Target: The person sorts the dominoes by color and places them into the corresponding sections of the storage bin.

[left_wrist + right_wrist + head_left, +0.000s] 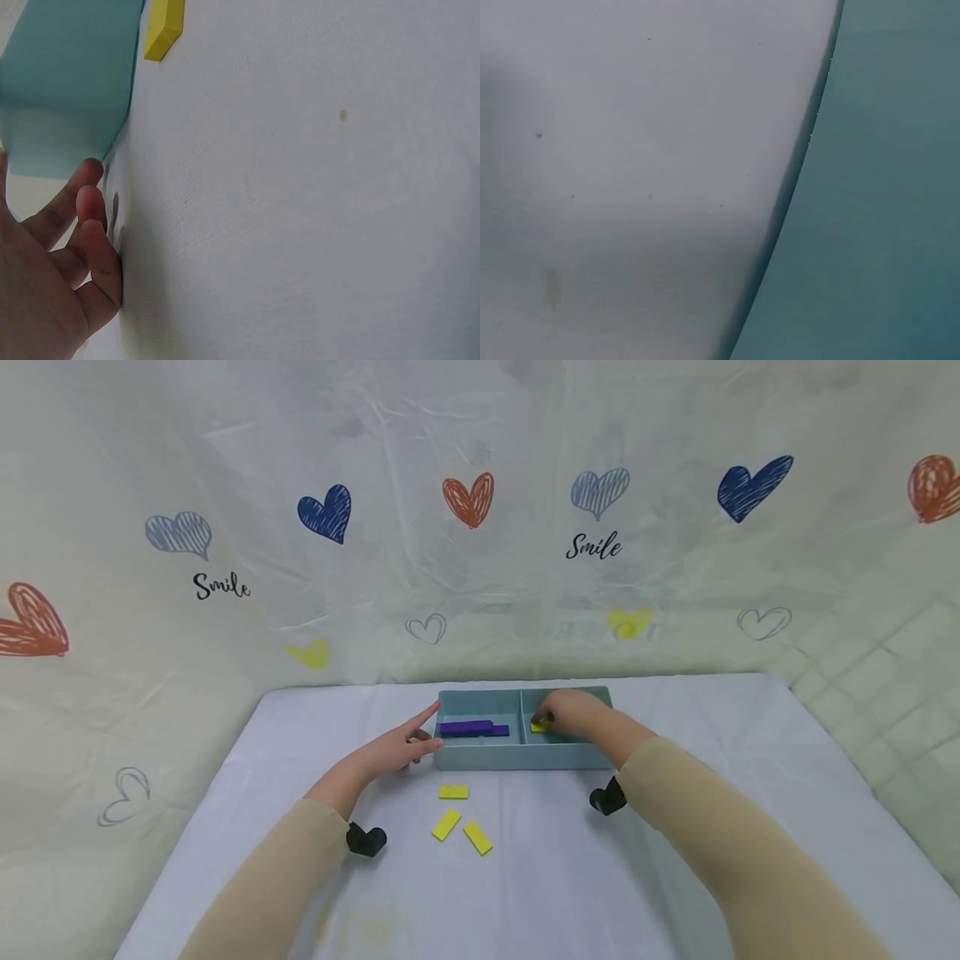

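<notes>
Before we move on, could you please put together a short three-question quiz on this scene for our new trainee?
1. How many yellow blocks lie on the white cloth in front of the box?
2. True or false: the purple pieces lie in the compartment nearer the left hand.
3. Which colour shows at the fingertips of the right hand, inside the box?
A) purple
B) yellow
C) red

Key:
1. Three.
2. True.
3. B, the yellow of another block.
</notes>
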Motion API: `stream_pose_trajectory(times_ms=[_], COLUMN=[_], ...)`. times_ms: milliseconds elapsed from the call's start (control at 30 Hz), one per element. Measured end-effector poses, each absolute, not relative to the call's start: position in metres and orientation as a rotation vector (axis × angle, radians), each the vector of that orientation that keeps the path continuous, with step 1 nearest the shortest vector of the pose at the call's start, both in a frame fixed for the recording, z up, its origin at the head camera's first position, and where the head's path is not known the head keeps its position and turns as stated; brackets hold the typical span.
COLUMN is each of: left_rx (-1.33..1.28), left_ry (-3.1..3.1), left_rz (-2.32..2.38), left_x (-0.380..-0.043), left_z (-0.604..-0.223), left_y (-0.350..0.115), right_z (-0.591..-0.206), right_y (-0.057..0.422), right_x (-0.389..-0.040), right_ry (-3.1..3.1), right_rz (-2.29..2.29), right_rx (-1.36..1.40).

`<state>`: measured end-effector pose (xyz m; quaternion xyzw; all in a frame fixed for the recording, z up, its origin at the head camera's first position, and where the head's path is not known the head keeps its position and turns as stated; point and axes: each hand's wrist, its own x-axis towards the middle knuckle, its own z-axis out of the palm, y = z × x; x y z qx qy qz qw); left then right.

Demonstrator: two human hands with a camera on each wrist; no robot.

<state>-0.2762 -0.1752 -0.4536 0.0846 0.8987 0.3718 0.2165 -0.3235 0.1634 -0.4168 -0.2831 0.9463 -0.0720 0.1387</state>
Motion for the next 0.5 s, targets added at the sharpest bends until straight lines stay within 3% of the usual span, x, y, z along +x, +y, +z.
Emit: stream_pose_trajectory(times_ms=[500], left_rx=[0.255], left_ry=[2.481], left_rz=[1.053], left_x=[-0.2743], left_z=[-0.4517], left_y=[-0.1749], right_z=[-0.4131], right_y=[0.163], right_x=[-0.3222], right_ry=[2.74], right_rz=[-0.234], right_rx=[-0.795])
